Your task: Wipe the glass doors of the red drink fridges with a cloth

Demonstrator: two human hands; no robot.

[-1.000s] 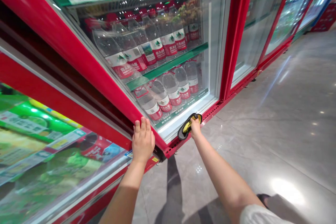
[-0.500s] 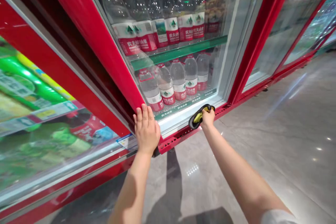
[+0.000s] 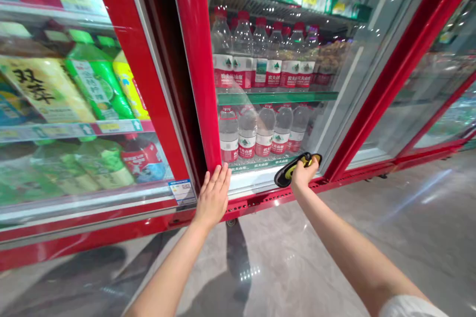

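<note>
My left hand (image 3: pixel 212 197) lies against the lower end of the red door frame (image 3: pixel 203 84), fingers stretched out and nothing held. My right hand (image 3: pixel 305 172) is wrapped round a black and yellow object (image 3: pixel 285 174), held low in front of the glass near the bottom of the fridge; exactly what it is cannot be told. Behind the glass, clear water bottles (image 3: pixel 265 131) with red and white labels stand on the bottom shelf, and more bottles (image 3: pixel 243 59) stand above a green-edged shelf (image 3: pixel 278 97).
Left of the dark gap, another fridge door (image 3: pixel 130 49) shows green and yellow drink bottles (image 3: pixel 92 77). A small price card (image 3: pixel 182 191) sits at its lower corner. Further red-framed doors (image 3: pixel 420 124) run off to the right, above a shiny grey floor (image 3: pixel 409 228).
The view has tilted up and levelled, so higher shelves and more of the left fridge show. Both hands keep their places: left on the frame, right round the black and yellow object.
</note>
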